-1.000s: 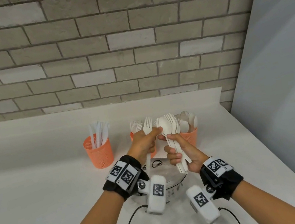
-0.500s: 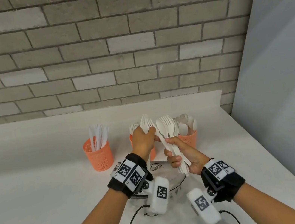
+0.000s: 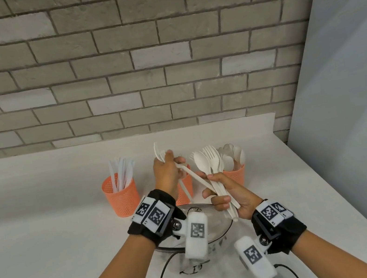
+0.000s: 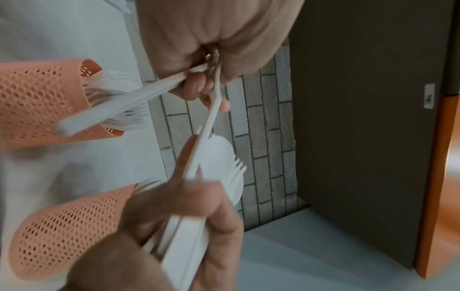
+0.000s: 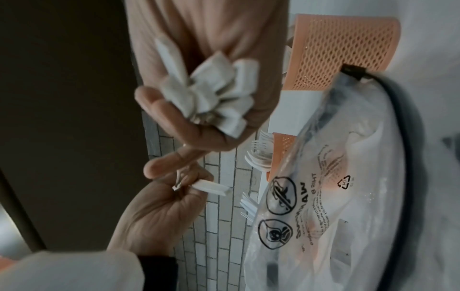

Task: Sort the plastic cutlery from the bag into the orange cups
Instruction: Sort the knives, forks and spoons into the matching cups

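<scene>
Your left hand (image 3: pixel 167 171) pinches thin white plastic forks (image 3: pixel 185 174) over the middle orange mesh cup (image 3: pixel 188 193); right hand (image 3: pixel 228 196) grips a mixed white cutlery bundle (image 3: pixel 212 170). Light, stiff, slippery: pinch mid-handle.

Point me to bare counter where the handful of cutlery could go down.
Bare white counter lies left of the orange mesh cup of knives, and along the right edge past the orange mesh cup of spoons. Crowded: the middle, where the left hand, right hand, clear plastic bag and cables sit.
</scene>
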